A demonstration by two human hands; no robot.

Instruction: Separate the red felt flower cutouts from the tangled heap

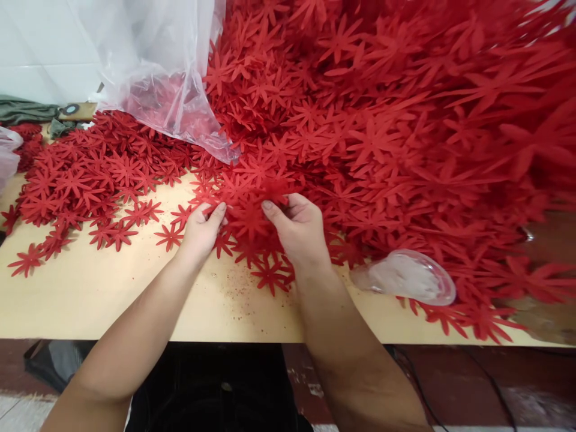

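**Red flower cut-outs: risk of double picks and spills at the table edge**

The red flower cut-outs (pixel 252 219) under the hands lie at the centre of the view, on the wooden table (pixel 112 294), at the foot of a very large heap (pixel 405 120) that rises toward 1 and 2 o'clock.

Risks, as judged from this position:
- The pieces are thin, flat and overlapping; thumb and fingers may lift two or more stuck together.
- The long narrow petals interlock. Pulling one piece could drag its neighbours and bring the slope of the heap sliding down.
- Loose pieces at 5 o'clock sit close to the near table edge and could be swept off by a forearm.
- The clear plastic bag (pixel 171 78) at 11 o'clock drapes over the heap and may hide pieces.

Grip: the left hand (pixel 202 231) pinches the edge of the cut-outs, thumb on top. The right hand (pixel 299 228) is closed on them likewise, thumb pressing down.

Appearance: uniform deep red, star-shaped, matte, felt-like. Red crumbs speckle the table near the wrists. A clear plastic object (pixel 405 277) lies at 4 o'clock.
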